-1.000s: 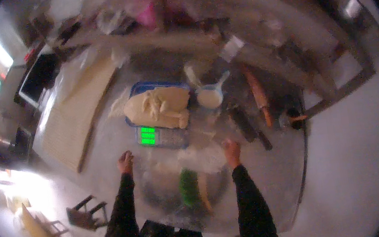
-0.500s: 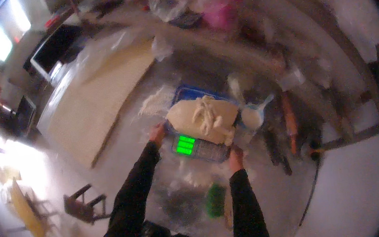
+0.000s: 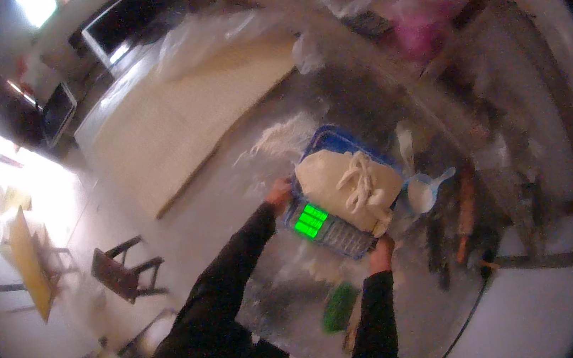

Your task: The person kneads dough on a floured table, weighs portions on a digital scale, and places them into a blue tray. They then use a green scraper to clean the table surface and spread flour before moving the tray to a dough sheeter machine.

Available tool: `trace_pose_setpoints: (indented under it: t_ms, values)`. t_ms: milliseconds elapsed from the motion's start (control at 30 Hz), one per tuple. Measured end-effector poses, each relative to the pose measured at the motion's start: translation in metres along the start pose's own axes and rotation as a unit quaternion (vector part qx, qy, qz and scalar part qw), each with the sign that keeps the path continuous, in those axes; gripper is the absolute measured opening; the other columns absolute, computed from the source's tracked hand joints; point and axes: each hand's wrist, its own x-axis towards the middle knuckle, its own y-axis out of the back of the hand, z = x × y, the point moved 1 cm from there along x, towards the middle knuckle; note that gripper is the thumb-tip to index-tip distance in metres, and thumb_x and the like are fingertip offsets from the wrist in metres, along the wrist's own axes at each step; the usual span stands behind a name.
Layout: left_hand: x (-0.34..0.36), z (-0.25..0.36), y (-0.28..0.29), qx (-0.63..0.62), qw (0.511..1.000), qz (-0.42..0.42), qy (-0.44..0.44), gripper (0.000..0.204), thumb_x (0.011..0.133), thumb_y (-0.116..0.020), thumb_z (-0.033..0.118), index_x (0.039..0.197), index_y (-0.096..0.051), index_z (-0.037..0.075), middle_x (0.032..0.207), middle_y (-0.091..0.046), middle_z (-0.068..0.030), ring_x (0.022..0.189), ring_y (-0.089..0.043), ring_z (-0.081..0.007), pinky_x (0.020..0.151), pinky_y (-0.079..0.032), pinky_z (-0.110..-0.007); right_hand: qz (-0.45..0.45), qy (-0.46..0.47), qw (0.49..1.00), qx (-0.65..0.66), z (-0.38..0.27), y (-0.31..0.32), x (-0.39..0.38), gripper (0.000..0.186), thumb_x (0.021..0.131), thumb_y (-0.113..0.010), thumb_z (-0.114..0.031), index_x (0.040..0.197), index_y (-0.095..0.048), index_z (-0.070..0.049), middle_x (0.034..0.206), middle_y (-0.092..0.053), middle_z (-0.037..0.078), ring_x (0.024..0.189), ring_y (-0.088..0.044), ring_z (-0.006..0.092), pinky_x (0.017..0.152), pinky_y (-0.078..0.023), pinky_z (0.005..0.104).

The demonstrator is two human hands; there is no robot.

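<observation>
in the head view, the scale (image 3: 337, 238) sits on the table (image 3: 419, 324), set in from the near edge, with the dough (image 3: 325, 174) on its blue tray (image 3: 325, 138). the left hand (image 3: 279, 195) is at the scale's near left corner and the right hand (image 3: 382, 254) at its near right corner, both touching it. the fingers are small and blurred: i cannot tell whether they pinch the casing or only press on it.

the scale lies between the hands and away from the body, its lit display and keys on the near side. the dough's long axis runs roughly along the line from hand to hand, slanting toward the table's right edge as it nears the body. neither hand is clearly nearer; each has its own corner. loose strips (image 3: 360, 183) lie on top of the dough, and one end hangs close to the right hand.

toward the table's right edge are a scoop (image 3: 423, 193) just beside the dough, then a dark stick (image 3: 436, 253) and a rolling pin (image 3: 466, 210). a green brush (image 3: 341, 306) lies toward the near edge, beside the right sleeve. past the left hand are spilled flour (image 3: 281, 137) and, toward the table's left side, a pale board (image 3: 194, 122).
</observation>
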Motion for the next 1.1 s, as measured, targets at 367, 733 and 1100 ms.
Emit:
trace_pose_setpoints:
  t_ms: [367, 733, 1100]
  values:
    - [-0.060, -0.105, 0.085, 0.604, 0.774, 0.186, -0.042, 0.044, 0.085, -0.049, 0.017, 0.125, -0.044, 0.000, 0.117, -0.055, -0.0109, 0.101, -0.055, -0.0221, 0.090, -0.042, -0.034, -0.125, 0.264, 0.926, -0.239, 0.083, -0.017, 0.063, 0.020, 0.080, -0.059, -0.023, 0.084, -0.064, -0.004, 0.075, -0.059, 0.001, 0.063, -0.050, 0.0119, 0.054, -0.039, 0.0288]
    - [-0.112, -0.170, 0.158, 0.493, 0.857, 0.145, -0.042, 0.055, 0.087, -0.048, 0.021, 0.135, -0.027, 0.006, 0.129, -0.044, -0.0191, 0.116, -0.043, -0.0371, 0.098, -0.037, -0.042, -0.204, 0.290, 0.878, -0.322, 0.147, -0.055, 0.096, 0.023, 0.084, -0.046, -0.019, 0.090, -0.058, -0.001, 0.086, -0.061, 0.017, 0.081, -0.057, 0.0361, 0.066, -0.042, 0.0442]
    - [-0.126, -0.184, 0.139, 0.379, 0.907, 0.182, 0.023, 0.042, 0.087, -0.050, 0.021, 0.123, -0.042, 0.001, 0.113, -0.058, -0.0144, 0.100, -0.056, -0.0314, 0.083, -0.046, -0.039, 0.104, 0.131, 0.761, -0.626, 0.117, 0.221, 0.006, 0.048, 0.078, -0.062, -0.035, 0.112, -0.053, -0.002, 0.111, -0.055, 0.019, 0.104, -0.051, 0.0345, 0.085, -0.043, 0.0440]
